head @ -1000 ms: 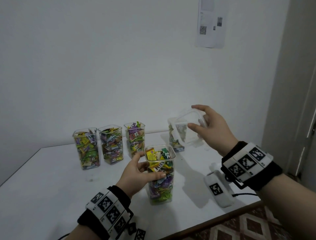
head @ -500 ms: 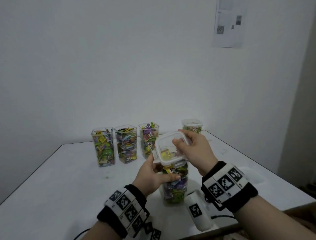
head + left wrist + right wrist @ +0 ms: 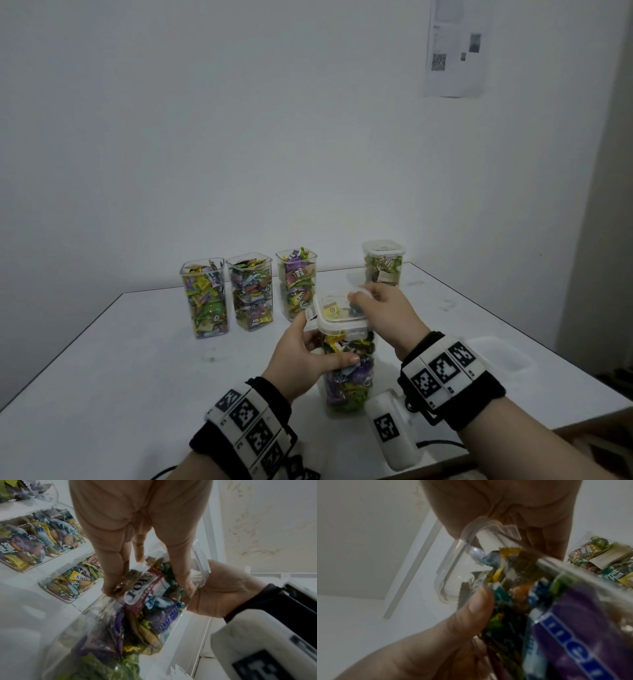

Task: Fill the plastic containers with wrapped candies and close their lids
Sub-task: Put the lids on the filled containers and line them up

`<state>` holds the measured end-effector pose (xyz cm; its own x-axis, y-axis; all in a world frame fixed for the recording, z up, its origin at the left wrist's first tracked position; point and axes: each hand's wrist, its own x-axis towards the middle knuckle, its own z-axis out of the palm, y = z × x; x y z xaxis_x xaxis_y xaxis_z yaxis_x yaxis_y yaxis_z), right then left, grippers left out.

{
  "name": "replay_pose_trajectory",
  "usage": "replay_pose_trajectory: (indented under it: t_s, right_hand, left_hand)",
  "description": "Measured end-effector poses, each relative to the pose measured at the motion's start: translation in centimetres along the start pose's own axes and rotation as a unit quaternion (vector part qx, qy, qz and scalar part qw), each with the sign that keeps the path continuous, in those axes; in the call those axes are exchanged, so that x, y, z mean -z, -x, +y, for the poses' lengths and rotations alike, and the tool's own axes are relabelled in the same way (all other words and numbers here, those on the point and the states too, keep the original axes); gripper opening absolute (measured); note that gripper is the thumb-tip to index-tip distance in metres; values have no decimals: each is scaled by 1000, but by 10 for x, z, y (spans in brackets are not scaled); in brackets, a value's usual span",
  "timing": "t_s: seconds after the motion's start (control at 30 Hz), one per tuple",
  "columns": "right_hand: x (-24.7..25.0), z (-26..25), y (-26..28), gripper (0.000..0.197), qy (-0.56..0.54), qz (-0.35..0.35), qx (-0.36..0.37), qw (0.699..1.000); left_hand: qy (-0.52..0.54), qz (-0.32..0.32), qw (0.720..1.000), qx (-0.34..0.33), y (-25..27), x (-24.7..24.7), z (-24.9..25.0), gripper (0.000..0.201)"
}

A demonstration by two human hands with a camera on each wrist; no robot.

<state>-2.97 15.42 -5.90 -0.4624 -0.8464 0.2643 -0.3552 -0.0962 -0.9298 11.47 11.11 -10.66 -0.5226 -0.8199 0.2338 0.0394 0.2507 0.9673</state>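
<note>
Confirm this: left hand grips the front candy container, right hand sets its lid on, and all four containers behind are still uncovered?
Not all four. In the head view, the far right container already has a lid; only the three on the left are uncovered. The rest holds.

A plain indoor room set up for recording work rather than a lived-in home: a bare white wall point(image 3: 239, 137) with a printed sheet carrying a QR code point(image 3: 454, 48) taped above the table's point(image 3: 120, 377) far right corner.

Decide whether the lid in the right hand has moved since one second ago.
Yes. The lid has come down from beside the far lidded container onto the near container.
</note>
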Motion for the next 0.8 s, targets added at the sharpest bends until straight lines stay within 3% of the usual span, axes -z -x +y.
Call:
replay_pose_trajectory:
  t_s: [0.3, 0.33, 0.43, 0.47, 0.67, 0.8]
  right_hand:
    - [-2, 0, 0, 22, -36, -5, -14, 999]
    - [-2, 0, -1, 22, -36, -9, -15, 999]
    - [-1, 0, -2, 23, -34, -22, -15, 999]
    - [0, 0, -2, 23, -28, -22, -12, 999]
    - [1, 9, 3, 19, 62, 7, 69, 996]
    - [-3, 11, 6, 30, -5, -25, 27, 999]
  left_hand:
    - [2, 6, 999, -33, 15, 3, 23, 98]
    - [8, 10, 999, -39, 15, 3, 27, 93]
    - [33, -6, 998, -48, 15, 3, 36, 45]
    - [40, -1, 998, -47, 14, 2, 36, 40]
    - [-7, 10, 998, -65, 12, 5, 31, 31]
    - [-123, 74, 981, -129, 11, 7, 30, 32]
